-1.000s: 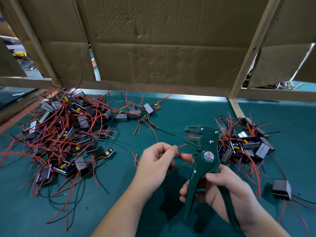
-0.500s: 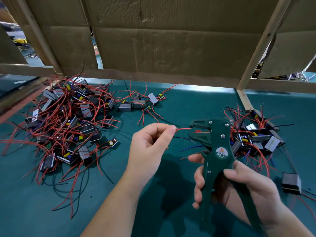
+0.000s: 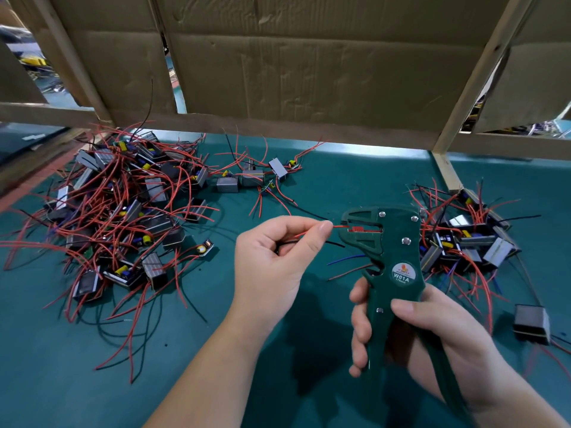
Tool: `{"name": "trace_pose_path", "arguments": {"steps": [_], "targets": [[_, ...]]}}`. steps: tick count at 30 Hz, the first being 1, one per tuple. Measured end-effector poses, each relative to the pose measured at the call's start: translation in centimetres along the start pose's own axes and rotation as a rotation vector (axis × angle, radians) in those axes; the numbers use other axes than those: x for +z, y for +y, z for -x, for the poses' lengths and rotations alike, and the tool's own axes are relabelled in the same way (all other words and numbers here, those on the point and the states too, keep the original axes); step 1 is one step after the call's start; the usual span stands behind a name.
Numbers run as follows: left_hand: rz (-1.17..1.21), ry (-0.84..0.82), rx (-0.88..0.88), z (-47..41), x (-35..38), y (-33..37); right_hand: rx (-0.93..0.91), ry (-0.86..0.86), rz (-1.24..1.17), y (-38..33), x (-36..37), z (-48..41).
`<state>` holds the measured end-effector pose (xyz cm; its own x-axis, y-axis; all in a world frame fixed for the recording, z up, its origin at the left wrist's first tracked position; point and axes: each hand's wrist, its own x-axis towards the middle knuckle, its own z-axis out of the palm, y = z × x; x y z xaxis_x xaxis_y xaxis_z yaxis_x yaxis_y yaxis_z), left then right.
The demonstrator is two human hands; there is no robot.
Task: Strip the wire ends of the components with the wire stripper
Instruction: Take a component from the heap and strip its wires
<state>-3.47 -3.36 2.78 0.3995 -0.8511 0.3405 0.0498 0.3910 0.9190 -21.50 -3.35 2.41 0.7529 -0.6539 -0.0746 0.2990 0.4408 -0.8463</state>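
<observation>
Green mat point(image 3: 216, 381) covers your table, and brown, creased cardboard walls point(image 3: 309, 72) stand behind it. From your head camera, your left hand point(image 3: 272, 261) is curled, and its thumb and first finger pinch a thin red wire point(image 3: 338, 226). The wire's tip sits in the mouth of the wire stripper point(image 3: 389, 242). Your right hand point(image 3: 432, 329) is wrapped tight around its two long handles. I think the wire is light and bendy, so keep pinching it close to the tip. The stripper looks hard and stiff, dark green with shiny round rivets. A big pile of little gray boxes with red wires point(image 3: 123, 205) lies on your left. A smaller pile point(image 3: 469, 239) lies on your right.
</observation>
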Motion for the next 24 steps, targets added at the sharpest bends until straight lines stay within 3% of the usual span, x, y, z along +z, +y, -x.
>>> {"name": "trace_pose_path", "arguments": {"steps": [12,16,19,24], "targets": [[-0.005,-0.006,-0.01,0.1,-0.1,-0.1,0.023,0.083,-0.004,0.0,0.7,0.1],[-0.079,-0.015,-0.007,-0.3,-0.5,-0.4,0.021,0.261,0.038,0.4,1.6,-0.2],[-0.245,-0.086,0.003,-0.2,-0.6,-1.0,0.007,0.429,0.076,0.4,1.6,-0.8],[-0.205,-0.235,-0.056,-0.3,-1.1,-1.2,0.05,0.402,-0.036,-0.2,0.8,-0.8]]}}
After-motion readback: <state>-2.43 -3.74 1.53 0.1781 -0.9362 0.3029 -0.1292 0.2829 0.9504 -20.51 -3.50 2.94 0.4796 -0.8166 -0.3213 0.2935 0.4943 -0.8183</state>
